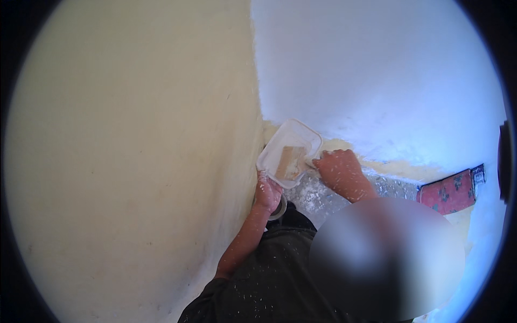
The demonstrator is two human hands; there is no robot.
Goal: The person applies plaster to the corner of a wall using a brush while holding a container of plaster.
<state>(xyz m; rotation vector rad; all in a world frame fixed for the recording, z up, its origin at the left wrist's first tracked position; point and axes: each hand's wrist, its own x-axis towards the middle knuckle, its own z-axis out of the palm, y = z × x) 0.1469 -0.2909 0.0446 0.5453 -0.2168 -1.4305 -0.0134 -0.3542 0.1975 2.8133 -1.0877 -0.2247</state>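
A translucent white plastic tub (276,141), smeared with white, is held tilted in front of my body. My left hand (268,191) grips its near left end, fingers wrapped under the rim, and white specks dot the skin. Inside the tub shows a flat tan rectangular piece (290,163); I cannot tell its kind. My right hand (340,168), also speckled white, is closed at the tub's right rim. A small pale end sticks out from its fingers toward the tan piece; the rest of what it holds is hidden.
A yellowish wall (140,140) stands at left, meeting a white-painted wall (371,64) at a corner. Low on the white wall a yellowish strip shows. White splashes mark the grey floor (318,199). A red patterned cloth (448,192) lies at right. A round rim (279,209) shows beside my left wrist.
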